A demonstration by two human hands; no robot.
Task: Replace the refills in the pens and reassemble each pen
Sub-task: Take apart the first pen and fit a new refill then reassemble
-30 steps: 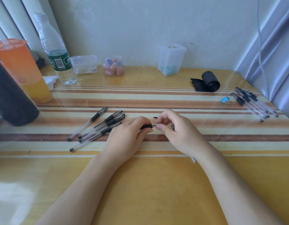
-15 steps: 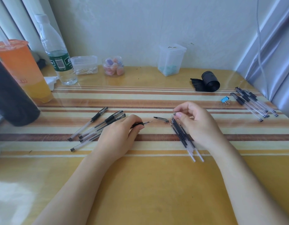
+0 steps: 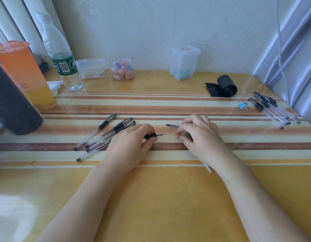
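The left hand (image 3: 128,147) holds a pen (image 3: 152,136) by its black rubber sleeve, fingers closed around it, and the thin metal tip points right, just above the desk (image 3: 151,198). The right hand (image 3: 201,137) rests curled over a bundle of thin refills (image 3: 188,136); whether its fingers pinch one, I cannot tell. A loose black pen cap (image 3: 172,126) lies between the hands. Clear plastic pens (image 3: 105,135) lie in a loose group to the left, and more capped pens (image 3: 273,109) lie far right. The desk is glossy yellow with brown and cream stripes, against a pale rough wall (image 3: 151,28).
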